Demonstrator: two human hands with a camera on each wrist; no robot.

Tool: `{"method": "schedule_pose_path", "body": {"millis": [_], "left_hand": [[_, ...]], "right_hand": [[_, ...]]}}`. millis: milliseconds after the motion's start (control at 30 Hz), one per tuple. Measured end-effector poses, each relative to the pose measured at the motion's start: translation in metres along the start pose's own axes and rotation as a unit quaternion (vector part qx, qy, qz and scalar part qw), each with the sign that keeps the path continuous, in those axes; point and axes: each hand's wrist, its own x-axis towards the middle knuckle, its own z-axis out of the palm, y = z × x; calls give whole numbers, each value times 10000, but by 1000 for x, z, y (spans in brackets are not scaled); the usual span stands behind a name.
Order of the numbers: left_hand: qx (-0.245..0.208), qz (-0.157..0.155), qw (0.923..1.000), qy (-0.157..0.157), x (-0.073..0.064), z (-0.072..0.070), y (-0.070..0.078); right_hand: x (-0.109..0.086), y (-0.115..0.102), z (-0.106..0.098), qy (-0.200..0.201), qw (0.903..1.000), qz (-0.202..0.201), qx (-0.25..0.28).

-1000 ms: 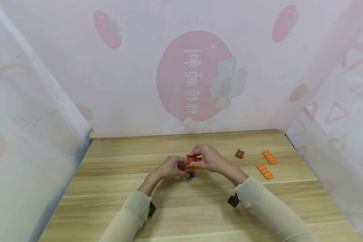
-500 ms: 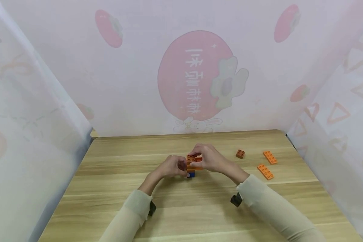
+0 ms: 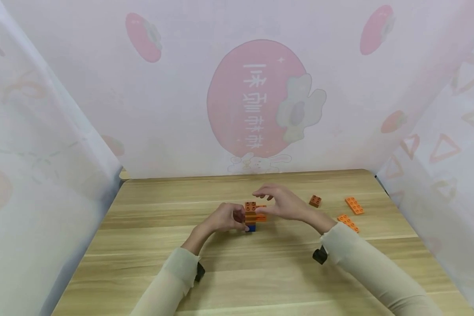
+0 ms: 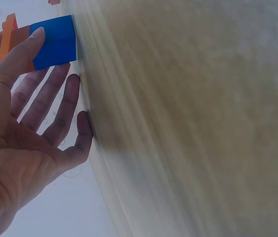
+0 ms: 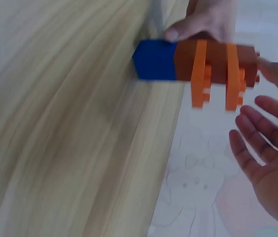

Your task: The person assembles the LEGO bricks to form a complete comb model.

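Observation:
A stack of toy building bricks point(image 3: 250, 216) stands upright on the table, with a blue brick point(image 4: 59, 44) at its base. Above the blue, brown bricks point(image 5: 184, 61) alternate with two orange plates point(image 5: 198, 89) that jut out to the right side. My left hand point(image 3: 223, 217) holds the stack low down, its thumb on the blue brick and its fingers behind. Just right of the stack, my right hand point(image 3: 286, 203) has its fingers spread apart with nothing between them. In the right wrist view, one of its digits comes close to the studs of the top brown brick point(image 5: 250, 66).
Over on the right of the wooden table point(image 3: 237, 272) lie a small brown brick point(image 3: 315, 201) and two orange plates, one farther back point(image 3: 354, 205) and one nearer point(image 3: 348, 223) partly behind my right sleeve. A printed white curtain point(image 3: 174, 109) rises behind the table.
My right hand has let go of the stack's upper part, spread its fingers and drawn off to the right. My left hand keeps its hold at the base.

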Motion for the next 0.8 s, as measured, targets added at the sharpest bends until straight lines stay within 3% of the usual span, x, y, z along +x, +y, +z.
{"method": "schedule_pose_path", "body": {"millis": [167,400,800], "left_hand": [[36,0,10000,26,0,0,0],[100,-37,9999,117,-1,-1,1],[78,-34,9999,71,-2,2,1]], "right_hand": [[-7,9,-13,-166,9997,11,199],[-17,16,-28,-170,9996,203,72],[-47,40,-53,-182,9994,137,-251]]}}
